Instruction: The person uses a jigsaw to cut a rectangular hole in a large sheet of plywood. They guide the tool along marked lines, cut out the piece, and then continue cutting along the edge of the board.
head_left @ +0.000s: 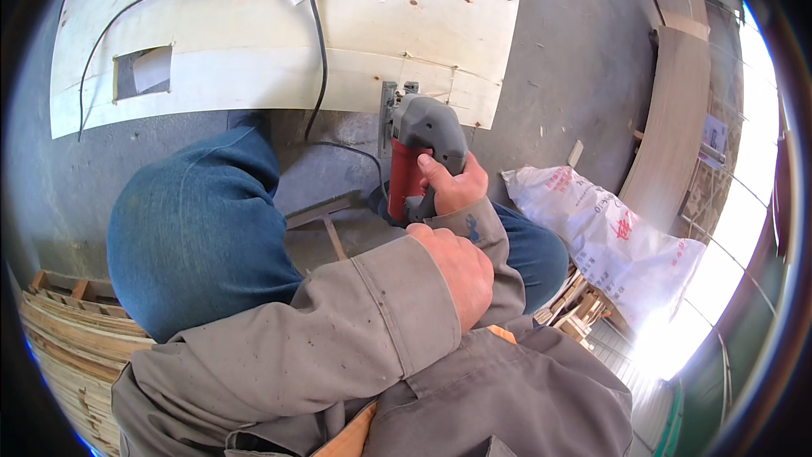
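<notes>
A red and grey jigsaw (430, 131) stands at the near edge of a pale plywood sheet (338, 68), its base plate against the sheet's edge. My right hand (457, 182) is wrapped round the jigsaw's rear handle, thumb on top. Just below, my left hand (461, 271) is closed in a fist by my right sleeve cuff. Its fingertips are hidden, so whatever it may grip does not show. Thin lines (452, 76) are marked on the sheet ahead of the jigsaw. A rectangular hole (142, 74) is cut through the sheet at the left.
Black cable (320, 25) crosses the sheet and loops down to the jigsaw. A white plastic sack (609, 228) lies to my right, beside wood scraps (579, 309). Long boards (672, 110) lie at the far right. Stacked plywood (76, 347) sits at the lower left.
</notes>
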Available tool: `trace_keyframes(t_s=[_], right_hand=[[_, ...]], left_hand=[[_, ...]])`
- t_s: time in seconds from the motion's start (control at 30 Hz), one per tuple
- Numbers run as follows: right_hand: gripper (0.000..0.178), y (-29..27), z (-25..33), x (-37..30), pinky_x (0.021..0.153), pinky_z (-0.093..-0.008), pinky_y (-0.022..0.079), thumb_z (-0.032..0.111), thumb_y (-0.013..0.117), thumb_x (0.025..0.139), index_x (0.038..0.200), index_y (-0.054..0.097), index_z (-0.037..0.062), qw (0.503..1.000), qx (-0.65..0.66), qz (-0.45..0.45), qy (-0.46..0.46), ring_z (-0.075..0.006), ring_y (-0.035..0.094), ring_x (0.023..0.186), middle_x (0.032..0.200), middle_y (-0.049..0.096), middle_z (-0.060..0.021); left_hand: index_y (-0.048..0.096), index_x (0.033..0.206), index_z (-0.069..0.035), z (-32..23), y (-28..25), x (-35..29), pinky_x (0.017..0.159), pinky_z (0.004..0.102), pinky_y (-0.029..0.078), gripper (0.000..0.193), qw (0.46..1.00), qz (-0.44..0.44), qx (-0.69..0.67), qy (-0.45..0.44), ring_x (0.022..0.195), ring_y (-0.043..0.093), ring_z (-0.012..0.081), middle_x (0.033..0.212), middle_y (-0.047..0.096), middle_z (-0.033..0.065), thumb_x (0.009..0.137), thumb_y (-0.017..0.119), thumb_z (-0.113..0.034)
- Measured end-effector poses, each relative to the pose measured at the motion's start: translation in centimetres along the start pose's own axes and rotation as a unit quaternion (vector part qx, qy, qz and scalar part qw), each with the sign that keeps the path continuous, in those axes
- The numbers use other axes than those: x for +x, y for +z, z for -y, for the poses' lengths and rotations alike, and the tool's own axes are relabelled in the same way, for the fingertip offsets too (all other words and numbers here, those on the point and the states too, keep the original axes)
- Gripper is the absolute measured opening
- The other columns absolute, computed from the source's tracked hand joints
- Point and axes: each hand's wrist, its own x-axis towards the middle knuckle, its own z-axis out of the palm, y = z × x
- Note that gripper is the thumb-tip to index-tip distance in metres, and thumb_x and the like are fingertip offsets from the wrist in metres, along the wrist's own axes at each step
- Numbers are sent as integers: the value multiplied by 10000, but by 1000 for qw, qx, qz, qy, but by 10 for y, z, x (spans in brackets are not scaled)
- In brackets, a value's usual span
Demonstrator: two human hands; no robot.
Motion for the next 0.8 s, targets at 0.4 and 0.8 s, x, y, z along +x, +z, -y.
trace_keyframes(t_s=[0.4,0.8], right_hand=[[335,10,6,9,630,-318,538,214,816,848,1033,678,-29,1000,-2,7,22,-133,647,674,781,705,-69],[346,14,11,12,618,-312,536,201,810,858,1069,668,-33,998,23,45,36,-146,656,674,817,699,-70]], left_hand=[[708,1090,44,-22,-36,-10,695,525,427,321,996,-24,-83,-4,815,617,333,889,674,201,846,635,-151],[699,998,109,1,-65,-13,651,510,452,389,982,-139,-126,-2,770,610,331,846,676,219,811,605,-219]])
